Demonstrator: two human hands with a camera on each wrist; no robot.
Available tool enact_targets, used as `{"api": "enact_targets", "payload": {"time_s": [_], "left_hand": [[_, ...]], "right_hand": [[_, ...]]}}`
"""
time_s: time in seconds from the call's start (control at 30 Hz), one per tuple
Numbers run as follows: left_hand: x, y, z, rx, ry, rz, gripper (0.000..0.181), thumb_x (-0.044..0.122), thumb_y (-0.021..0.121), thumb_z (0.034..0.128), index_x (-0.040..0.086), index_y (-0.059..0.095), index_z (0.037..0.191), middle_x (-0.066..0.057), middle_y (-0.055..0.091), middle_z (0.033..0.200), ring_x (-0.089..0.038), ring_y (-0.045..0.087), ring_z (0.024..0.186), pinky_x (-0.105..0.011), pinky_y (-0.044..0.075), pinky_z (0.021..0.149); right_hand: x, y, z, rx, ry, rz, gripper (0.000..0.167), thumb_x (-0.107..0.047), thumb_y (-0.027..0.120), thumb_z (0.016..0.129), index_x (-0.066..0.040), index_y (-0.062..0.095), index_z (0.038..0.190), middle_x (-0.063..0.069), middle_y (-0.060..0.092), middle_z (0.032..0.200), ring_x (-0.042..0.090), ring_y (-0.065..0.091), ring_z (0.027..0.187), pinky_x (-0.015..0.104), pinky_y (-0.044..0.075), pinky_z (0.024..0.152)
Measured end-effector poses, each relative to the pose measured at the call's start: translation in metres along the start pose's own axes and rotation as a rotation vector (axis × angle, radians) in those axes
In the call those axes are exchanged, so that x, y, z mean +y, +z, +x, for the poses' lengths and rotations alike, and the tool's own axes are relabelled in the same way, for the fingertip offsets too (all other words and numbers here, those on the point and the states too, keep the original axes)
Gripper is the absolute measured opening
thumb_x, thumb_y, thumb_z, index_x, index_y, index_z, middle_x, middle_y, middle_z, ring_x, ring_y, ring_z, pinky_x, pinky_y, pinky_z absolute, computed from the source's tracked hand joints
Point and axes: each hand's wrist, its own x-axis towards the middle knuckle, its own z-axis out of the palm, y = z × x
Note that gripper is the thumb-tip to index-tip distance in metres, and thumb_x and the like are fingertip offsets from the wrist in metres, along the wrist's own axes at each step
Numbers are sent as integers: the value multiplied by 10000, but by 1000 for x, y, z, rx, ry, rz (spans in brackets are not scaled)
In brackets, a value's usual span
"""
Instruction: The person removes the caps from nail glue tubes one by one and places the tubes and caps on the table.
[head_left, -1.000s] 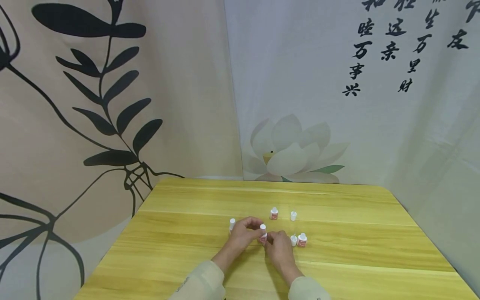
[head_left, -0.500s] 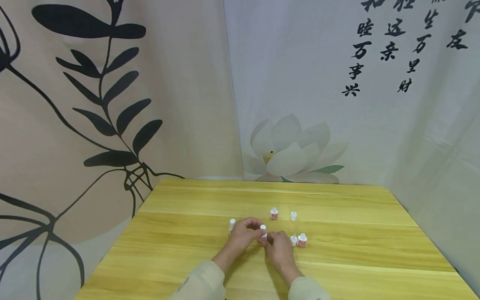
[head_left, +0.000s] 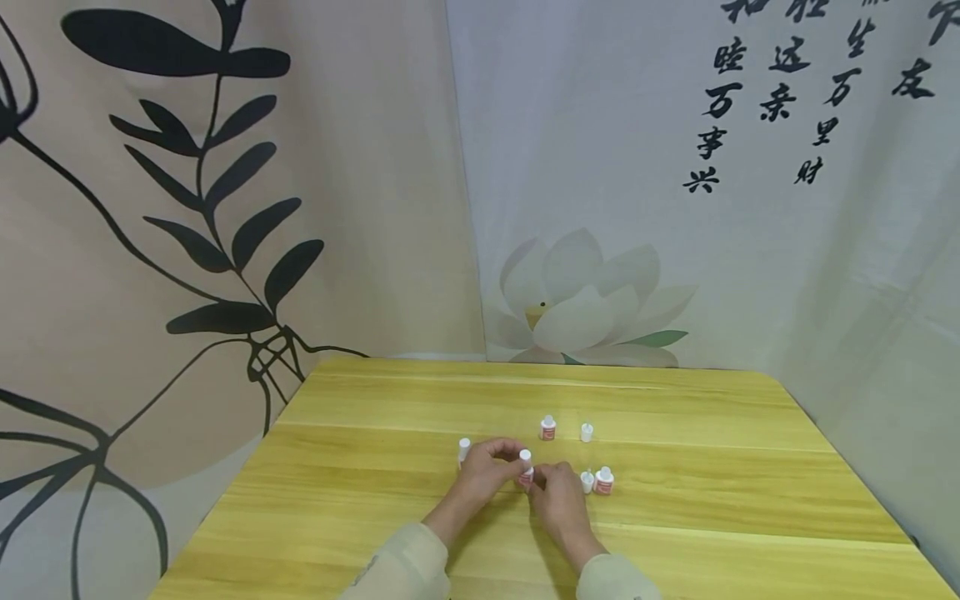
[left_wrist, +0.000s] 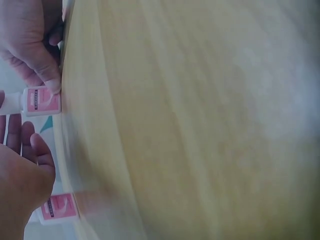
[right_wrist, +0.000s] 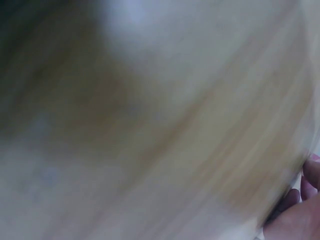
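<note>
Bottle (left_wrist: pixel 36 102) held top and bottom

Our left hand's (head_left: pixel 483 477) fingers clamp its cap (left_wrist: pixel 11 103) from nine o'clock; our right hand's (head_left: pixel 559 502) pinch low on its body from four. From it, on the counter (head_left: pixel 735 467), we see a second bottle (head_left: pixel 548 428) at one, a white piece (head_left: pixel 587 432) at two, a nozzled piece (head_left: pixel 587 482) and third bottle (head_left: pixel 603 481) at three; our left hand partly hides a fourth bottle (head_left: pixel 464 448) near ten. The small label (left_wrist: pixel 41 100) print is illegible; wall writing (head_left: pixel 708 143) includes 万事兴.

Wood-grained table (head_left: pixel 750 467) — smooth with a faint sheen, smooth plastic bottles (left_wrist: pixel 42 101), matt cloth sleeves (head_left: pixel 408 560), softly creased cloth backdrop (head_left: pixel 382 183)
</note>
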Motion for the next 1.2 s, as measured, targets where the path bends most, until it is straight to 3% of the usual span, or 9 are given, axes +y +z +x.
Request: {"api": "enact_targets", "payload": {"time_s": [0.17,0.5,0.8,1.03,1.2], "left_hand": [[-24,0,10,-8,4,26,167,150,772,849,94,717,997,11,664,942,-175,587,952,-378,475,850],[-19,1,8,8,0,9,222,139,781,836,76,714,1039,-14,671,966,-188,587,954,-368,478,832],[-10,4,6,30,5,39,152,60,740,857,-2,701,991,-69,672,949,-252,592,961,-423,473,856],[-17,3,8,22,-6,34,173,153,775,852,74,711,993,-6,667,949,-175,586,950,-364,478,834],[-22,2,10,7,14,21,206,149,776,844,62,724,1023,-14,675,952,-183,593,951,-378,484,848]], "right_hand": [[0,0,1,14,-19,-30,41,-81,736,854,-40,729,851,29,526,797,169,459,771,328,405,662],[-2,0,1,7,-4,-27,41,-69,735,853,-40,731,881,42,538,825,178,476,789,343,427,679],[-2,0,1,12,-2,-32,53,-100,749,858,-50,730,859,40,527,816,178,472,785,346,419,675],[-1,0,1,0,20,-13,103,-65,739,853,-5,732,937,59,541,857,190,494,805,368,461,696],[-1,0,1,16,4,-21,127,-101,754,853,-9,738,938,58,545,845,186,493,794,365,453,692]]}}
